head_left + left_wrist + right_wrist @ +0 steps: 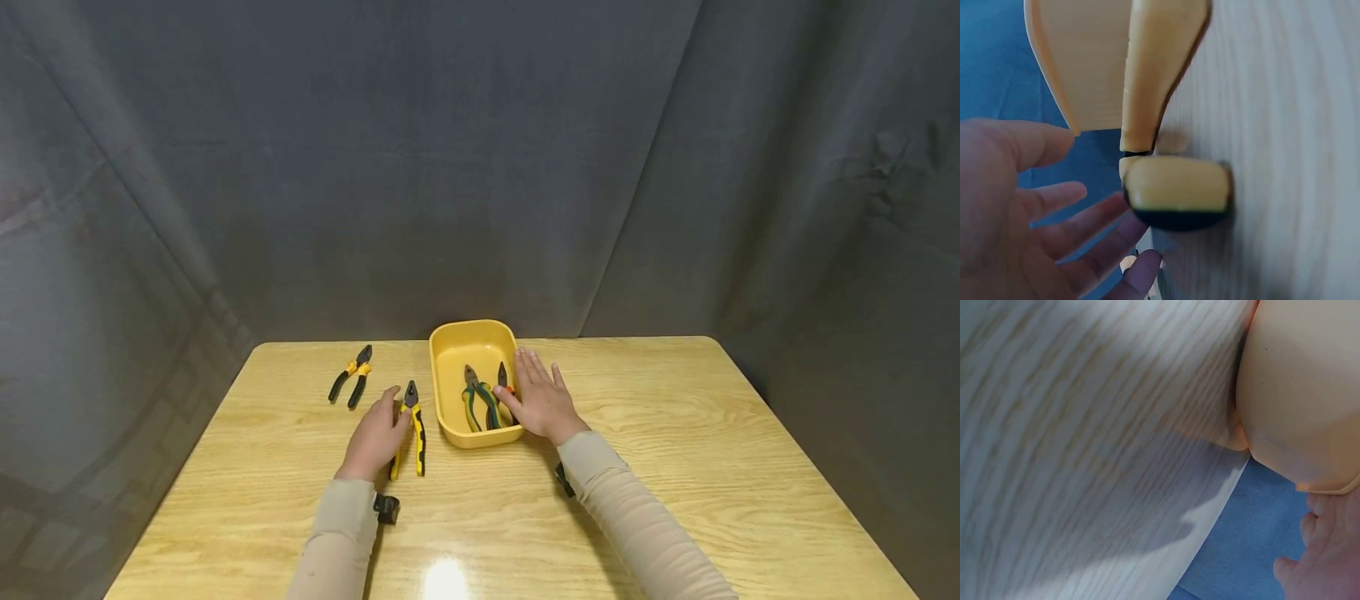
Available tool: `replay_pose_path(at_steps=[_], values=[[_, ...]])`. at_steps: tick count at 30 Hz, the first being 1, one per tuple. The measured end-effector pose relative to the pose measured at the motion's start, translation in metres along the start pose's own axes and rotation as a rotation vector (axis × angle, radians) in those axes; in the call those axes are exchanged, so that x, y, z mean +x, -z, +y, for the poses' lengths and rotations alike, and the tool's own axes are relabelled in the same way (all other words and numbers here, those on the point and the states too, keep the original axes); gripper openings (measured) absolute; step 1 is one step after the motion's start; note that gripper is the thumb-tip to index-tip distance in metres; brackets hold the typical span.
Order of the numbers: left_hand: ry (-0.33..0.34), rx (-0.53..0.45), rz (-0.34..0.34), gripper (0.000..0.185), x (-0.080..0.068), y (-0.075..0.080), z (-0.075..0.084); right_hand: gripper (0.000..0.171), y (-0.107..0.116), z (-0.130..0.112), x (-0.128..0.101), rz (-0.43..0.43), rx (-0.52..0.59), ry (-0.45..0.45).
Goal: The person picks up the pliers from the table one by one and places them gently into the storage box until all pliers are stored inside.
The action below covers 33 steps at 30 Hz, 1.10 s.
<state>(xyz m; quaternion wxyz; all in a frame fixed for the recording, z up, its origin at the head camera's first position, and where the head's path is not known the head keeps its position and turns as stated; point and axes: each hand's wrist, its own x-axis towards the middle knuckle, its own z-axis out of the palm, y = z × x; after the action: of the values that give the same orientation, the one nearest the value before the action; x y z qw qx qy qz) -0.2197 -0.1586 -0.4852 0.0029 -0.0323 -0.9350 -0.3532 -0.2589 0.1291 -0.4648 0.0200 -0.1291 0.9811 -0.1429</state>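
Observation:
My left hand [377, 437] hovers around a pair of yellow-and-black pliers [421, 435], jaws pointing away from me. In the left wrist view its fingers [1094, 231] are spread, with a pliers handle [1175, 181] just beyond the fingertips. To their right stands a yellow plastic bin [433, 375]. Inside it lie pliers with green-and-yellow handles [490, 403] and a second, dark-jawed pair [502, 375] with a bit of orange-red, partly covered by my right thumb. My right hand [546, 404] rests on the bin's right rim, fingers extended; the right wrist view shows it beside the rim.
Another pair of pliers [362, 375], with black-and-orange handles, lies at the back left of the wooden table [645, 433]. A dark grey curtain [480, 167] hangs right behind the table's back edge, close to the bin.

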Motion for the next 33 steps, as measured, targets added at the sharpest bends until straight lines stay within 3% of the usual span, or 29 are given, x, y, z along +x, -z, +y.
replay_pose_path(at_steps=[16, 26, 33], values=[[0.054, 0.018, 0.033, 0.054, -0.0045, -0.0007, 0.0017, 0.082, 0.0019, -0.0018, -0.0009, -0.015, 0.013, -0.011], [0.066, 0.094, 0.031, 0.043, -0.0052, -0.0014, 0.0032, 0.083, 0.0018, -0.0014, -0.0011, -0.008, 0.015, -0.011], [0.115, 0.142, 0.008, 0.043, -0.0058, -0.0022, 0.0049, 0.084, 0.0011, -0.0006, -0.0009, -0.009, 0.006, -0.007]])
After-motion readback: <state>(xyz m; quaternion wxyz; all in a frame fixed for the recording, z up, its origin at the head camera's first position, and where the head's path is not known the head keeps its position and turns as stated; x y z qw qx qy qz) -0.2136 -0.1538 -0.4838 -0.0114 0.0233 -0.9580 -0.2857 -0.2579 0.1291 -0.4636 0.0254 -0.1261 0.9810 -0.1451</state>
